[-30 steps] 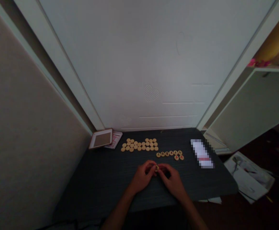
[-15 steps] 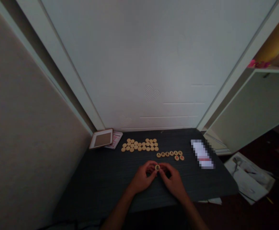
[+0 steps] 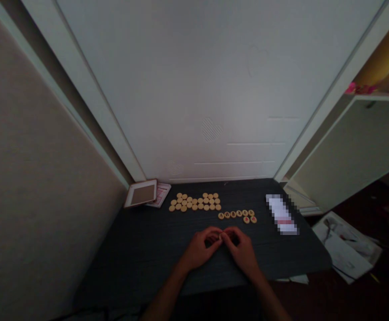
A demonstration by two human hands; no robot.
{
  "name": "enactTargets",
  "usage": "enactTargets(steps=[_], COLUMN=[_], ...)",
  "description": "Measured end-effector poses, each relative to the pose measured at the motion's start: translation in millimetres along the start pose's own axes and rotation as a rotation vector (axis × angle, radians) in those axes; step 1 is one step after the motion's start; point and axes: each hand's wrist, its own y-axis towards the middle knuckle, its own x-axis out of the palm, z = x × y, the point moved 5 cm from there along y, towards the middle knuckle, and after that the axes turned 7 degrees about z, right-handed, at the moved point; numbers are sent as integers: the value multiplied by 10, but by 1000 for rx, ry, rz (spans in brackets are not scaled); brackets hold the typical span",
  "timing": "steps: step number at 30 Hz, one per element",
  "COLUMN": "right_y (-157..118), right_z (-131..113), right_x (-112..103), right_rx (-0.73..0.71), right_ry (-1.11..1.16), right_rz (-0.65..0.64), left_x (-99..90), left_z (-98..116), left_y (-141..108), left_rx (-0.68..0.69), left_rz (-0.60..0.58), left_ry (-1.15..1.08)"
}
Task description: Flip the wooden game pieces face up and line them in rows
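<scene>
My left hand and my right hand meet over the dark table, fingertips pinched together around a round wooden xiangqi piece. Most of that piece is hidden by the fingers, and its marked face does not show. Just beyond my hands lies a row of several face-up xiangqi pieces with dark characters. Two pieces with red characters sit in front of the row's right end. Farther back and to the left, several blank-side-up pieces lie in a cluster.
A framed tray-like object rests on a pink-and-white item at the table's back left corner. To the right lies a blurred white object. A white wall panel stands behind the table. Beside it, a white box holds odds and ends.
The piece between my fingertips showed its dark character before; now it is turned and mostly covered as my fingers close in. The pieces on the table have not moved.
</scene>
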Motion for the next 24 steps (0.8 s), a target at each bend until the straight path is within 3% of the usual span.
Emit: enactTargets(steps=[14, 24], right_y=[2, 9], right_z=[-89, -4], right_x=[-8, 9], right_rx=[-32, -15], right_ry=[27, 20], right_rz=[-3, 16], left_x=[-20, -14], left_z=[-95, -76], left_y=[24, 23], left_rx=[-40, -18], left_rz=[46, 26], left_ry=[-78, -55])
